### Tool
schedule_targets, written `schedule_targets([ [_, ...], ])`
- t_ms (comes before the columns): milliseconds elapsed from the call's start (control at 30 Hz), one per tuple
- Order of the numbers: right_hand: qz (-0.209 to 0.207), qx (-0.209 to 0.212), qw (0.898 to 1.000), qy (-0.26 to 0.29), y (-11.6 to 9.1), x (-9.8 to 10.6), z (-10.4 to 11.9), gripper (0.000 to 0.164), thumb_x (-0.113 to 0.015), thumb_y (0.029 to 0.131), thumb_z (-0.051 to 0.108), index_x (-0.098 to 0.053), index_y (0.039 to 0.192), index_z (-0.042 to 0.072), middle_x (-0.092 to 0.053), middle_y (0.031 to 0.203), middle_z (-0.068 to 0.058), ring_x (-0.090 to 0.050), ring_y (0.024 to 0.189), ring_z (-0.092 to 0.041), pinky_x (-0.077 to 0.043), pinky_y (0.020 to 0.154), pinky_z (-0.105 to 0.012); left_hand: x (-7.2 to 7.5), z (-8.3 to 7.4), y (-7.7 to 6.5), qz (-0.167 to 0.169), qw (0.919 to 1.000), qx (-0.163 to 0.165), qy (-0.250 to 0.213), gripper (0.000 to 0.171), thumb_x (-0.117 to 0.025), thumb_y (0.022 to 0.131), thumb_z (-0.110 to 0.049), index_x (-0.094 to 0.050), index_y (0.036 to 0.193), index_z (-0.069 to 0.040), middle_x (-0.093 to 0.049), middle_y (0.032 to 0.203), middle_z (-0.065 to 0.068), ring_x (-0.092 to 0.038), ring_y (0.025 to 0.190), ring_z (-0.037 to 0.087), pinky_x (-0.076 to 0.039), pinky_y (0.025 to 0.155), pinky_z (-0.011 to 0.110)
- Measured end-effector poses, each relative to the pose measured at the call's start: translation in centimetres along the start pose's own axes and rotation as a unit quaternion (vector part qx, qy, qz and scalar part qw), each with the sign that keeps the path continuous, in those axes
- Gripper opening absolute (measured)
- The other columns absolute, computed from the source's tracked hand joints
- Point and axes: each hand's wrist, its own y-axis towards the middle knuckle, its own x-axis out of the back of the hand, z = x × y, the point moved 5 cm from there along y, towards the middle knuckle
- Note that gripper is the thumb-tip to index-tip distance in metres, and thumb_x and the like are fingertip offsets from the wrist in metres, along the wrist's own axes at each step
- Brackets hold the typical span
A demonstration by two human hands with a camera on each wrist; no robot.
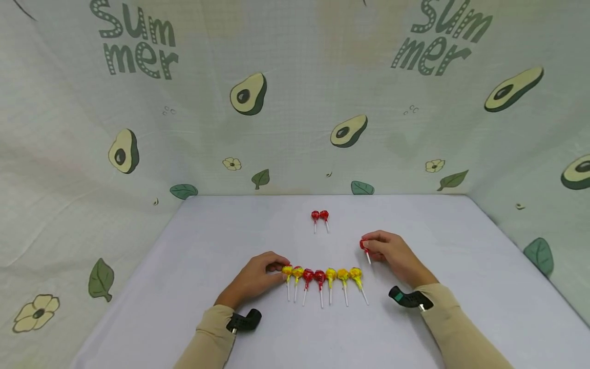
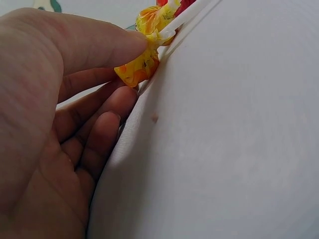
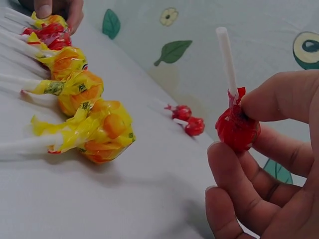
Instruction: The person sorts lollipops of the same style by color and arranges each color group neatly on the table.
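Note:
A row of wrapped lollipops lies on the white table: two yellow at the left, two red in the middle, three yellow at the right. My left hand (image 1: 258, 279) pinches the head of the leftmost yellow lollipop (image 2: 137, 70) between thumb and fingers, at the row's left end. Up and to the right of the row, my right hand (image 1: 392, 255) holds a red lollipop (image 3: 238, 128) by its head, raised off the table. Its white stick points upward in the right wrist view. The nearest one to that hand is the rightmost yellow lollipop (image 1: 356, 275).
Two more red lollipops (image 1: 324, 215) lie side by side farther back on the table (image 1: 249, 220). Behind and beside the table hangs a pale cloth (image 1: 295, 92) printed with avocados and leaves. Black wrist devices (image 1: 244, 320) sit on both sleeves.

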Motion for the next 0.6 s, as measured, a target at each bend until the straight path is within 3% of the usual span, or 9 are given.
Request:
schedule_targets([
  [300,0.022,-0.008,0.999,-0.028,1.1,-0.5,0.9,0.042,-0.061,0.099,0.029,-0.060,0.130,0.001,-0.064,0.123,-0.013,-0.060,0.104,-0.028,-0.052,0.088,-0.029,0.0,-0.1,0.0,-0.001,1.0000,0.006,-0.002,0.023,-0.071,0.094,-0.024,-0.070,0.117,-0.021,-0.062,0.108,-0.013,-0.058,0.096,0.009,-0.050,0.087,0.032],
  [600,0.039,-0.013,0.999,-0.012,2.7,-1.0,1.4,0.045,-0.063,0.099,0.031,-0.059,0.132,0.000,-0.063,0.126,-0.016,-0.058,0.108,-0.030,-0.051,0.090,-0.033,0.0,-0.2,-0.1,-0.001,1.0000,0.006,0.001,0.024,-0.070,0.094,-0.023,-0.070,0.117,-0.020,-0.061,0.107,-0.013,-0.057,0.095,0.010,-0.050,0.086,0.032],
])
